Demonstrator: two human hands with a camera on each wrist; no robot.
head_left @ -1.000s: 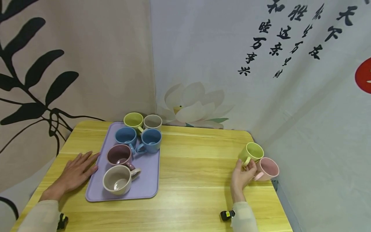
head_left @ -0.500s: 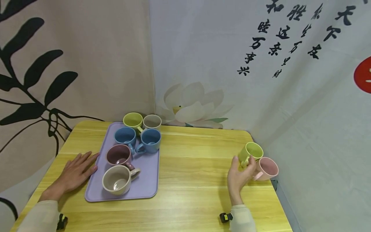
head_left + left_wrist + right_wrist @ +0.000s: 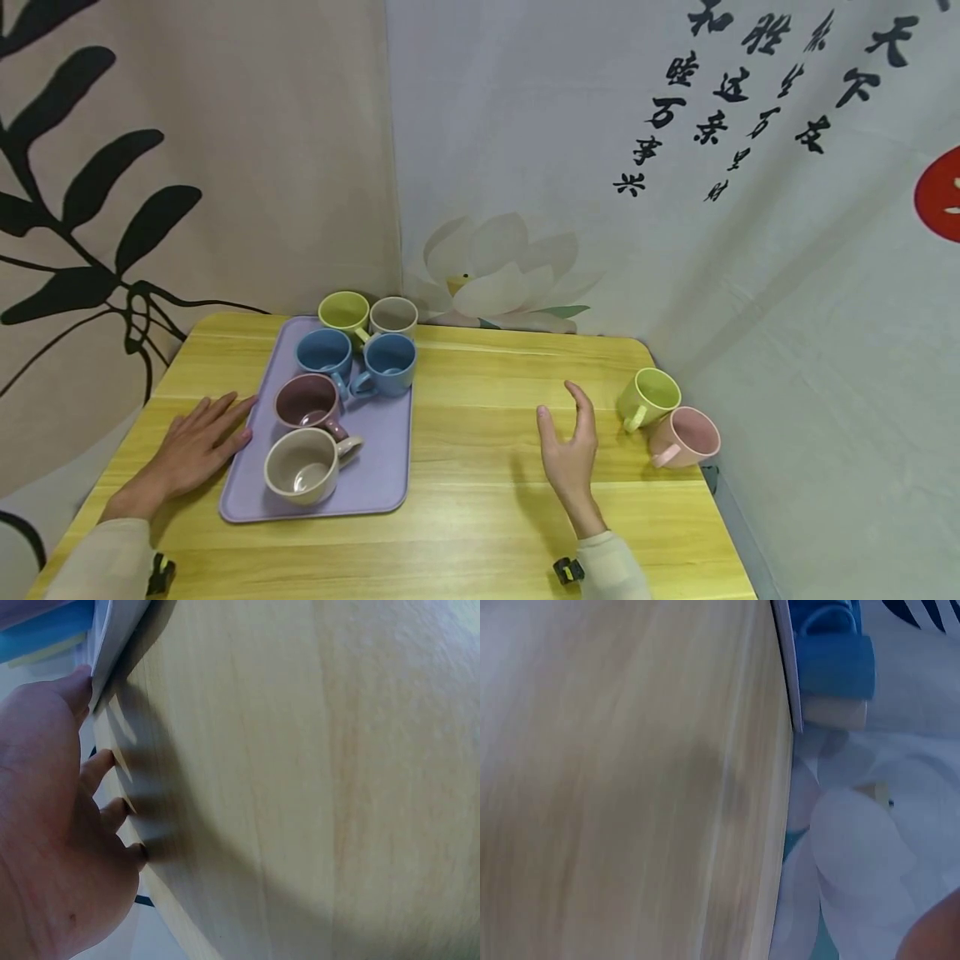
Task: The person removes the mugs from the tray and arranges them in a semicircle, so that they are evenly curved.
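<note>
My left hand lies with spread, straight fingers at the left edge of the lavender tray; in the left wrist view its thumb touches the tray's side. Over the table, my right hand holds nothing, thumb and forefinger parted. Right of it, a green mug and a pink mug stand side by side. The tray bears a cream mug, a mauve mug, two blue mugs, another green mug and a grey-white mug.
The wooden table ends at a printed curtain behind it. At the right edge, the pink mug stands close to the table's side. A small black wrist camera sits by the right sleeve.
My right hand has let go of the green mug's handle and moved left, away from both mugs, which stay at the right edge. My left hand has stayed at the tray.
</note>
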